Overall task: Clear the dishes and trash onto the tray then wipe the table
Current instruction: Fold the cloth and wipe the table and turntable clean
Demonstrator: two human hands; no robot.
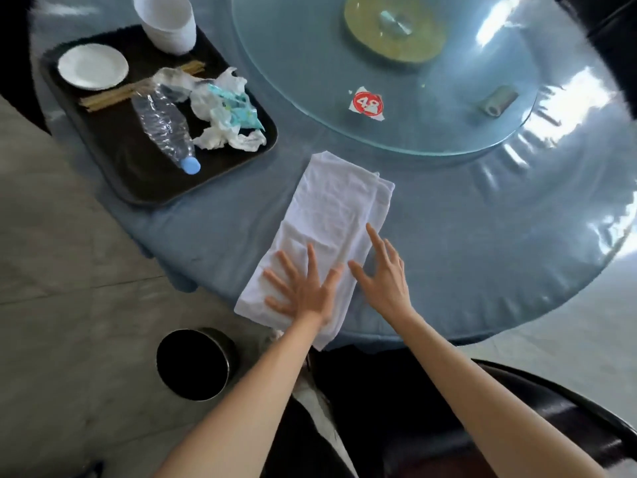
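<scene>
A folded white towel (pixel 331 215) lies on the round blue table (pixel 482 243) near its front edge. My left hand (pixel 303 288) presses flat on the towel's near end, fingers spread. My right hand (pixel 386 270) is beside it with straight fingers, touching the towel's right edge. At the table's left stands a dark tray (pixel 138 174). It holds a white plate (pixel 93 66), stacked white cups (pixel 169 22), chopsticks (pixel 113 94), a crushed clear bottle (pixel 165 129) with a blue cap, and crumpled tissues and wrappers (pixel 227 115).
A glass turntable (pixel 413 132) fills the table's middle, with a red number tag (pixel 367 104) and a small roll-shaped object (pixel 498 100) on it. A black bin (pixel 194 362) stands on the floor at left. A dark chair (pixel 568 408) is under my right arm.
</scene>
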